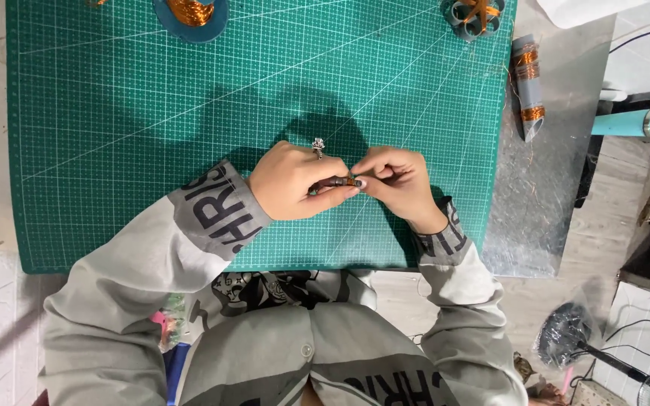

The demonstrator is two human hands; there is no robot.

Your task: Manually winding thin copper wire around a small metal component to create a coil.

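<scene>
I pinch a small dark rod (pixel 338 182) wound with copper wire between my left hand (pixel 293 183) and right hand (pixel 399 179), both closed on it; winding seems underway, needing steady tension next.

A green cutting mat (pixel 152 113) covers the table (pixel 558 195). On the mat's far edge sit a copper wire spool (pixel 191 12) and a grey reel (pixel 474 16); a wire-wound tube (pixel 528 86) lies beside the mat.
</scene>
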